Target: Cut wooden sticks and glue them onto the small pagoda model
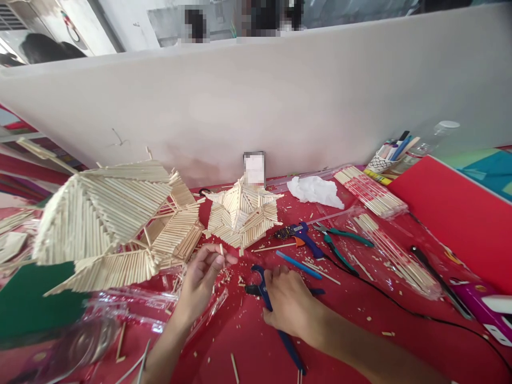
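Between the thumb and fingers of my left hand [204, 272] a short piece of wooden stick [222, 249] is pinched upright. My right hand [292, 301] is closed over a blue-handled cutting tool [286, 344] lying on the red table; the palm hides part of the tool. Just beyond both hands stands a small star-shaped model [242, 218] built of wooden sticks. A larger stick-built model [108, 208] with sloping roofs is to the left of my left hand. Near my right hand lie a blue pen [298, 264] and several loose sticks [322, 272].
A glue gun [302, 237] with a black cord and green-handled pliers [340, 250] lie right of centre. Packs of sticks [370, 192], crumpled tissue [315, 191], a pen cup [382, 160] and a red board [460, 213] fill the right side. A white partition [256, 101] stands behind.
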